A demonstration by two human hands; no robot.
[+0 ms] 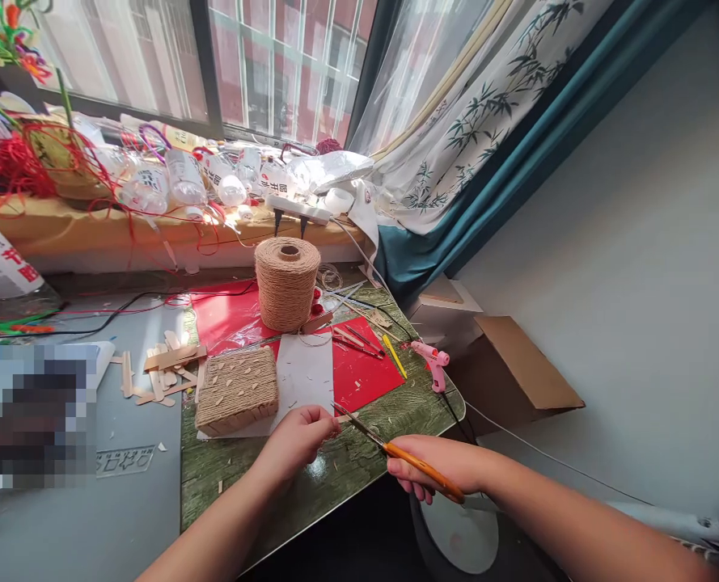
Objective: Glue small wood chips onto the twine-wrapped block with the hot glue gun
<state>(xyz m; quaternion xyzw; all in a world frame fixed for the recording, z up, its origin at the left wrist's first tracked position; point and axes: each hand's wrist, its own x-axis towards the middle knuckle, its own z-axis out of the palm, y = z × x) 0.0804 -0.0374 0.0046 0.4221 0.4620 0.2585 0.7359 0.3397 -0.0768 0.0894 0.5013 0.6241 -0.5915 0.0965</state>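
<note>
My right hand (423,469) grips a pair of scissors (411,459) by the orange handles, blades pointing left. Close to the blade tips, my left hand (304,432) is closed in a pinch, with a short wooden craft stick (349,417) at its fingertips; the fingers hide part of it. Left of that hand stands a box wrapped in twine (238,388), small wood slivers on its top. Beside the box lies a sheet of white paper (304,368) scattered with tiny scraps. Behind it, a large spool of twine (287,283) stands upright.
A pink glue gun (434,365) rests at the table's right corner, its cord hanging down. Loose craft sticks (168,368) lie left of the box. A yellow cutter (394,356) lies on red paper (365,388). An open cardboard box (517,368) stands beyond the table.
</note>
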